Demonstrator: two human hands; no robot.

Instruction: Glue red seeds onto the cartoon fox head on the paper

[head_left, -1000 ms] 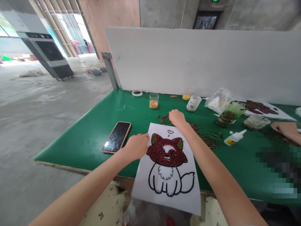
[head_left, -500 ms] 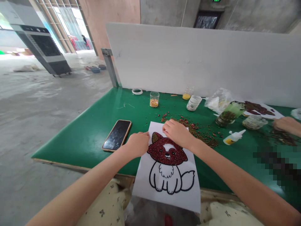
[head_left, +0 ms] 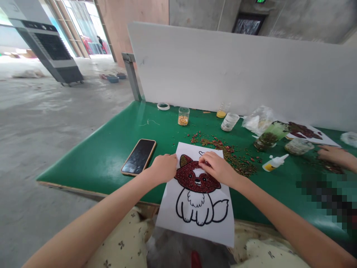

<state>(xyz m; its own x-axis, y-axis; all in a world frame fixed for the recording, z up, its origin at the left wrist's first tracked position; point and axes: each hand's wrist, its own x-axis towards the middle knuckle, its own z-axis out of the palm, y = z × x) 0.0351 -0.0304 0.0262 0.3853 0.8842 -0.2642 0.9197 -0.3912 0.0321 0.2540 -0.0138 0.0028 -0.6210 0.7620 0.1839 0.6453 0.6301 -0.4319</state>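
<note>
A white sheet of paper (head_left: 170, 216) with a black-outlined fox drawing (head_left: 196, 208) lies over the table's front edge. Dark red grains cover the fox's head (head_left: 184, 180), and greenish ones fill its left ear; body and tail are white. My left hand (head_left: 165, 168) is closed at the sheet's upper left edge, thumb side against the paper. Over the top right of the fox's head, my right hand (head_left: 216, 166) is closed with fingertips pinched low to the grains. Whatever is between them is too small or hidden to make out.
Loose green and red grains (head_left: 244, 165) lie behind the sheet. A phone (head_left: 138, 156) is at left, a glue bottle (head_left: 275, 163) at right. A cup of corn kernels (head_left: 183, 118), tape roll (head_left: 163, 106) and tilted jar (head_left: 270, 137) stand farther back. Another person's hand (head_left: 334, 154) works at far right.
My right hand has moved down from the sheet's top edge onto the fox's head, uncovering a small outline at the top. My left hand stays at the paper's edge. The other person's hand shifted left.
</note>
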